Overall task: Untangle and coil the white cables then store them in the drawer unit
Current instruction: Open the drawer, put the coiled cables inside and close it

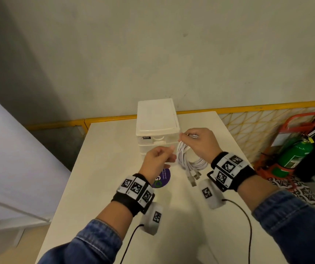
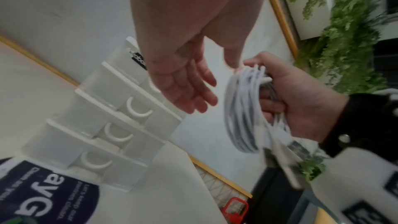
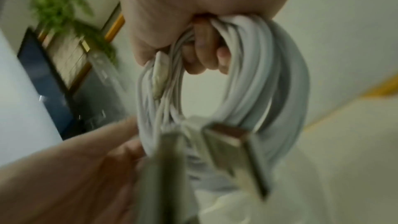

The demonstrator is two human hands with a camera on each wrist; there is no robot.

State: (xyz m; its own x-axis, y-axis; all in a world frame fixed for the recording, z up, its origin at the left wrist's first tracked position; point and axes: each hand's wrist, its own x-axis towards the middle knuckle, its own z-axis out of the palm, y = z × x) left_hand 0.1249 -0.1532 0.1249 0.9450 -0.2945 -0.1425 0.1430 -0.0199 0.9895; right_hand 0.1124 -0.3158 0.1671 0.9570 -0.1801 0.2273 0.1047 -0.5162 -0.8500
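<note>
Your right hand (image 1: 198,143) grips the coiled white cables (image 1: 187,159) at frame centre, before the white drawer unit (image 1: 156,119). Your left hand (image 1: 156,161) hangs just beside them, fingers relaxed, holding nothing.

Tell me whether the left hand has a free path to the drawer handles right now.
Probably yes. The left hand is open and holds nothing, just in front of the drawer unit. The right hand grips the coiled cables off to the side, not between them.
</note>
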